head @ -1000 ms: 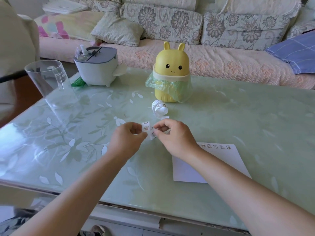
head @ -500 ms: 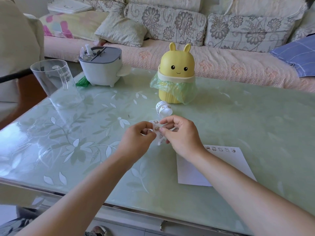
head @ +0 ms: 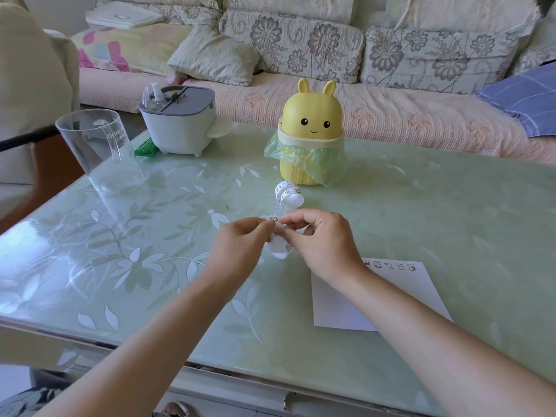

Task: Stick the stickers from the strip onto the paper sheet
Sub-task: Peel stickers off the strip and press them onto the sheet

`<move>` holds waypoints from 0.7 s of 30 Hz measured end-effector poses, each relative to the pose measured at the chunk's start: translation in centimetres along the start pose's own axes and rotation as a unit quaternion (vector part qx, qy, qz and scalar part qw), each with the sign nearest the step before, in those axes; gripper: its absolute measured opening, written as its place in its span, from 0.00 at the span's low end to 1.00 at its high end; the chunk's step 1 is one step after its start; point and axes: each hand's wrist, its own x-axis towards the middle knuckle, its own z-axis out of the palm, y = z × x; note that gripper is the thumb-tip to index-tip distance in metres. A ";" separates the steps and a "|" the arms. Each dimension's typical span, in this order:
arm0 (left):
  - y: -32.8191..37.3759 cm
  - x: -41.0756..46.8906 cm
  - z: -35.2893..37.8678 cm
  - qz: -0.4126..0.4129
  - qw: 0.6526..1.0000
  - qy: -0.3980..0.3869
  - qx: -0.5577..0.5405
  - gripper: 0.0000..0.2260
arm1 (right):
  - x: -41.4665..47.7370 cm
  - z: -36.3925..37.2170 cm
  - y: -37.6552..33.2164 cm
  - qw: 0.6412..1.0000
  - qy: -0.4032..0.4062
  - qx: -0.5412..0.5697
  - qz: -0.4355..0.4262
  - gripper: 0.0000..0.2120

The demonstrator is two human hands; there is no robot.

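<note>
- Sticker strip (head: 278, 249): held between both hands, coiled part resting on the worktop (head: 451, 206) just beyond them.
- Left hand (head: 240, 251) and right hand (head: 322, 245): fingertips pinching the strip.
- Paper sheet (head: 415, 284): flat, beside the right wrist, with stickers (head: 389, 265) along its far edge.

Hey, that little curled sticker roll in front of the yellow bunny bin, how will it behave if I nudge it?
The sticker roll looks like a loose coil of thin paper, so it is probably very light and easily squashed. It rests on its curved side on the glossy table, so a nudge would likely roll or slide it.
</note>
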 end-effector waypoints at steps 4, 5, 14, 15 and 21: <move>0.1 0.1 0.2 -0.022 1.000 0.016 -0.001 0.12 | -0.2 0.1 0.0 0.996 0.007 -0.071 -0.048 0.05; 0.0 0.1 0.3 -0.026 0.999 0.022 -0.001 0.12 | -0.3 0.2 0.0 0.993 0.009 -0.093 -0.066 0.05; 0.1 0.1 0.2 -0.074 0.997 0.030 -0.020 0.09 | -0.7 0.6 0.4 0.968 0.053 -0.190 -0.153 0.07; 0.1 0.1 0.2 -0.077 0.996 0.033 -0.020 0.10 | -0.7 0.6 0.5 0.966 0.051 -0.195 -0.160 0.07; -0.2 0.1 0.3 -0.084 0.996 0.035 0.002 0.14 | -0.8 0.4 0.7 0.960 0.038 -0.207 -0.183 0.06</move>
